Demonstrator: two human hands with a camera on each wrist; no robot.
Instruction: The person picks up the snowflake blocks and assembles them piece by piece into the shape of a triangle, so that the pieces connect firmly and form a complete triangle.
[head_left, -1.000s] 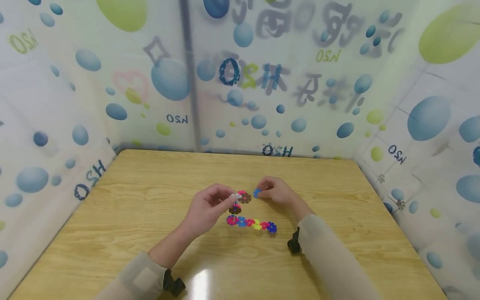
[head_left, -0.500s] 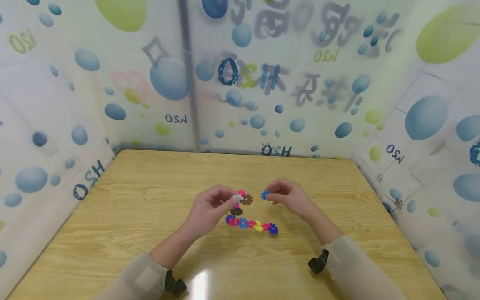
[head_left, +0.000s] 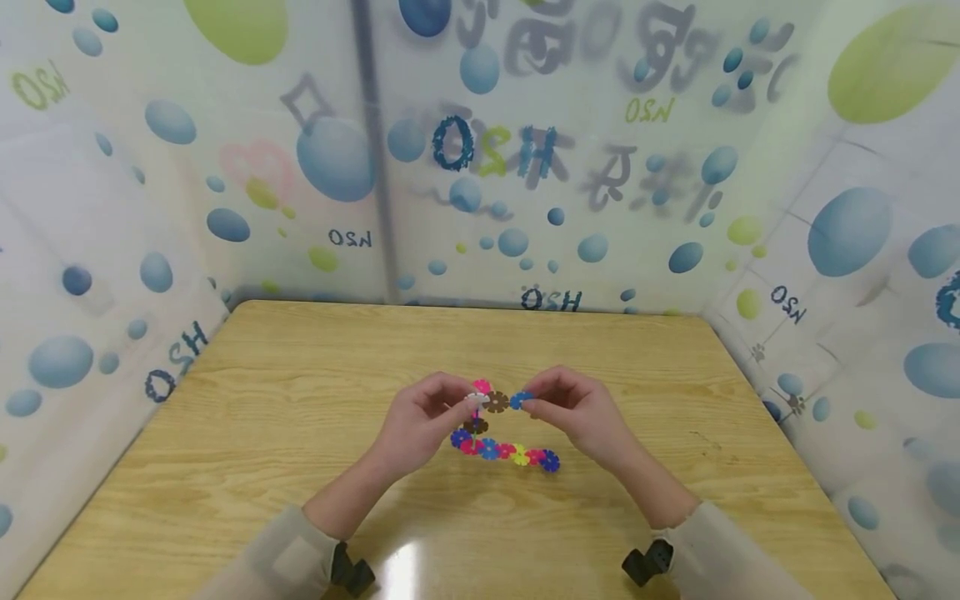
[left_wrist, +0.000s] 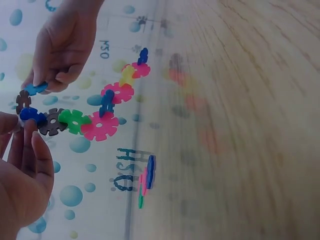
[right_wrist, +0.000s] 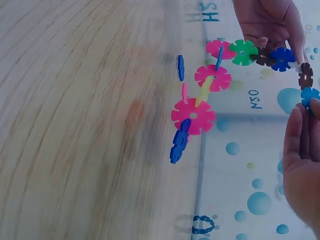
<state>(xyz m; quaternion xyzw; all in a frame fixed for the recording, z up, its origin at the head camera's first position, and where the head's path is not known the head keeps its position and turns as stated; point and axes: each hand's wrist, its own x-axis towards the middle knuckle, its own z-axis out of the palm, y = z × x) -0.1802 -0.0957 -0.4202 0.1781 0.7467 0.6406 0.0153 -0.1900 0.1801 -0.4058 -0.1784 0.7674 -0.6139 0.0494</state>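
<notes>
A chain of small flower-shaped plastic discs [head_left: 506, 452] hangs between my hands, its lower row just over the wooden table [head_left: 300, 392]. My left hand [head_left: 467, 402] pinches the chain's upper end at a white and pink disc. My right hand [head_left: 528, 402] pinches a single blue disc [head_left: 519, 401] and holds it against the brown disc [head_left: 496, 402] at the chain's top. In the left wrist view the blue disc [left_wrist: 35, 89] sits under the right fingertips, beside the brown disc [left_wrist: 22, 101]. In the right wrist view the chain [right_wrist: 193, 116] curves up to the left hand [right_wrist: 265, 20].
Plastic curtain walls [head_left: 480, 167] printed with blue and green bubbles enclose the table on three sides. Black wrist-camera mounts sit on both sleeves [head_left: 348, 573] [head_left: 645, 562]. Bare wood lies all round the hands.
My right hand has brought the blue disc left and slightly down, from a gap beside the chain to touching the brown disc. My right forearm has swung outward. The left hand has barely moved.
</notes>
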